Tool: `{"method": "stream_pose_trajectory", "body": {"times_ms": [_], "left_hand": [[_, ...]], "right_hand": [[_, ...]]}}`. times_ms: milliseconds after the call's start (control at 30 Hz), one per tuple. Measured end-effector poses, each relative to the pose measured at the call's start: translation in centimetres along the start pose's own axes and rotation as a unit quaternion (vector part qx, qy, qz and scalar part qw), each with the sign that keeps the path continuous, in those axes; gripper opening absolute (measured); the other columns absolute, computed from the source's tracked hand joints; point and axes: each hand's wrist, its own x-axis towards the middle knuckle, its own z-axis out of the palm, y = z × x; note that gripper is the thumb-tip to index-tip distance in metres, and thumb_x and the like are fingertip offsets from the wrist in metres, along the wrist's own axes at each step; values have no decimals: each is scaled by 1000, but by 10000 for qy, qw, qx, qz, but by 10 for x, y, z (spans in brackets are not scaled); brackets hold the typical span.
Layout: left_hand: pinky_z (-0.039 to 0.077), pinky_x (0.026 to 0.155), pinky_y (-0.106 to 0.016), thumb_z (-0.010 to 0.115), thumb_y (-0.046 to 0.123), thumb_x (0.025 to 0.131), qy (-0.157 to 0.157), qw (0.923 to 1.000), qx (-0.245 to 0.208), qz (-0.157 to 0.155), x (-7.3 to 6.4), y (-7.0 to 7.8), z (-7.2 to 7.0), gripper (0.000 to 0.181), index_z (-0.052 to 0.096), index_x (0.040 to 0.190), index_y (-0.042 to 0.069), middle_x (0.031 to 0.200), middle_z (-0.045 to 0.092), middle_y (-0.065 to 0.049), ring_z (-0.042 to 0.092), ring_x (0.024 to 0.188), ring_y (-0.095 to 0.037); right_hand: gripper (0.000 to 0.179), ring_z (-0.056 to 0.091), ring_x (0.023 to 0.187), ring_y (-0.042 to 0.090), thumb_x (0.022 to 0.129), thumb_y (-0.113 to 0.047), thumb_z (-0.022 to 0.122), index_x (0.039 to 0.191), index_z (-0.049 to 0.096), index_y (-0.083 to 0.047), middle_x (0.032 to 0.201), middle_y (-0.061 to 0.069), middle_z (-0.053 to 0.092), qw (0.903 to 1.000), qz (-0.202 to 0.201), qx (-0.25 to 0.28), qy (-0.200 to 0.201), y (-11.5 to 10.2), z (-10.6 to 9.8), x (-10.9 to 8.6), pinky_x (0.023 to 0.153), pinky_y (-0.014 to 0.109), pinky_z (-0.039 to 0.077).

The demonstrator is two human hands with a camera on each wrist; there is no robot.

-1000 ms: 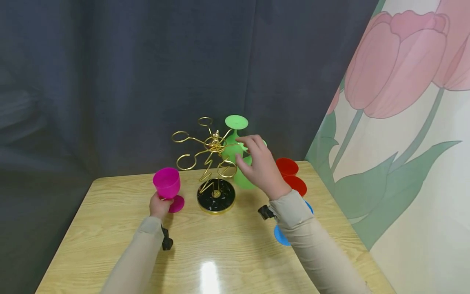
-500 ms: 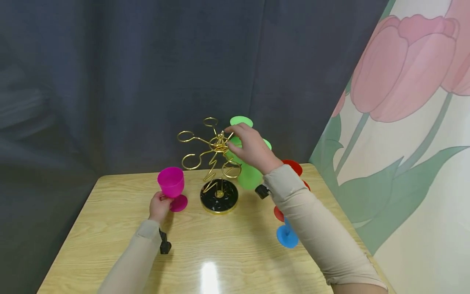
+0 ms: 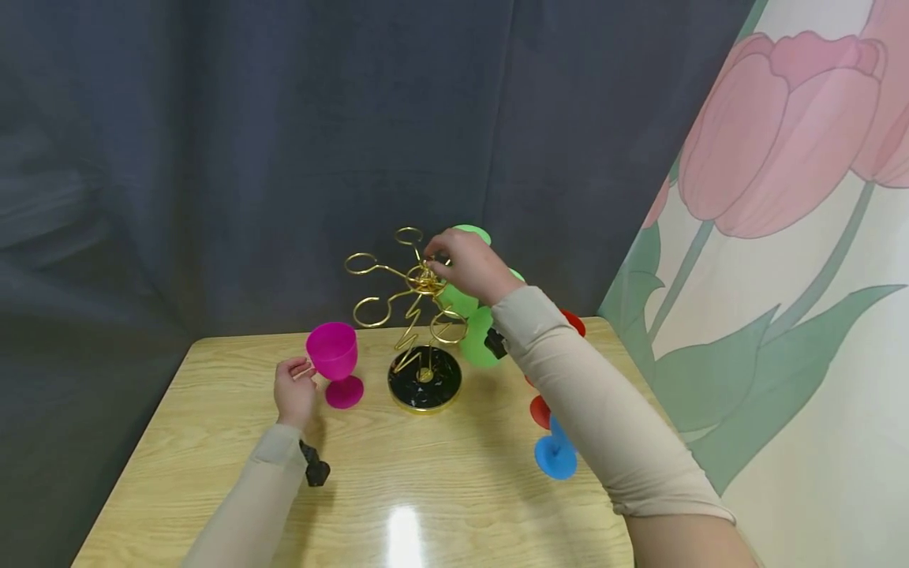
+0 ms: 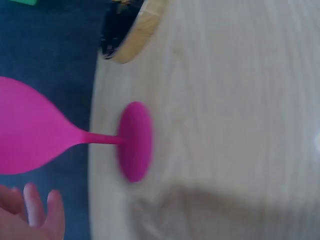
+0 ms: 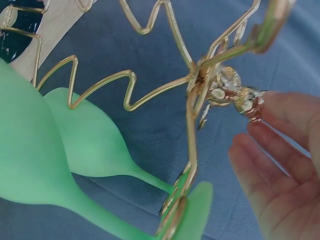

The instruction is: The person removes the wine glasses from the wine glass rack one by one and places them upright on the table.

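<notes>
A gold wire goblet rack (image 3: 408,339) with several rings stands on a round black base (image 3: 408,386) mid-table. My right hand (image 3: 465,264) reaches over its top and pinches the shiny knob (image 5: 247,102) there between thumb and fingers. Two green goblets (image 5: 90,135) hang upside down in the rack's rings, partly hidden behind the right hand in the head view. Left of the rack a pink goblet (image 3: 334,355) stands upright on the table. My left hand (image 3: 294,390) is just beside its bowl, fingers loosely bent, with a gap to the goblet in the left wrist view.
Red goblets (image 3: 541,412) and a blue goblet (image 3: 556,457) stand at the right of the wooden table (image 3: 454,489), partly covered by the right forearm. A dark curtain (image 3: 284,158) hangs behind, and a tulip-painted wall (image 3: 781,237) is at the right.
My right hand has moved left from the green goblets onto the rack's top knob. My left hand has let go of the pink goblet and shifted slightly left.
</notes>
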Motion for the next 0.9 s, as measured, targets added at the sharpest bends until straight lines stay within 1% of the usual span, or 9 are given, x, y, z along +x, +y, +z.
{"method": "stream_pose_trajectory", "body": {"times_ms": [133,167,233,300,367,433,633,733,900], "left_hand": [[40,85,-16,34,-14,89,571,9966,245,537,1,19,-3,32,50,116,-13,115,54,-22,53,96,-15],[40,86,-19,34,-13,90,679,9954,221,632,2,25,-3,31,51,115,-12,115,53,-20,52,99,-19],[38,88,-22,34,-14,90,788,9933,187,829,3,36,-4,30,51,115,-11,113,50,-15,49,103,-22],[37,88,-23,36,-15,90,823,9913,141,1014,3,47,-4,30,52,114,-10,109,46,-8,47,105,-24],[36,87,-22,37,-16,90,799,9893,118,1218,3,56,-2,30,54,113,-9,106,43,-2,45,106,-24],[35,89,-21,37,-16,90,736,9870,111,1427,3,66,-1,30,56,112,-9,107,43,-3,45,106,-24],[36,87,-21,38,-15,92,408,9798,103,1953,-2,93,7,28,59,109,-8,117,45,-15,50,108,-25],[37,87,-24,39,-15,91,323,9725,58,2307,-5,106,11,27,61,106,-7,117,46,-18,51,106,-26],[41,98,-43,40,-15,90,222,9543,112,2980,-6,129,17,27,63,101,-6,116,49,-21,49,110,-31]], "right_hand": [[21,66,105,26,98,-14,68,114,74,-1,113,12,72,9999,36,134,68,4,1,2,95,37,52],[20,67,104,26,97,-14,69,112,75,-1,112,12,72,9998,24,168,100,4,1,3,94,37,52],[18,68,101,25,96,-12,70,109,76,-1,109,12,73,9995,3,276,148,5,1,3,92,37,53],[16,69,97,24,96,-11,71,107,76,-1,106,12,73,9991,-6,371,186,5,2,2,89,36,54],[15,69,95,24,95,-10,72,105,77,0,103,12,73,9988,6,452,211,6,3,2,87,35,55],[14,70,93,23,95,-10,72,105,77,0,102,11,74,9984,36,515,223,6,4,3,85,34,56],[12,69,91,22,94,-10,73,102,78,-3,99,9,74,9983,137,542,189,5,3,7,83,35,56],[10,69,90,21,94,-10,73,100,78,-4,98,8,74,9985,163,492,148,2,2,9,82,35,56],[9,68,86,21,94,-11,73,96,77,-3,96,9,74,9988,219,405,189,-5,2,11,80,35,55]]}}
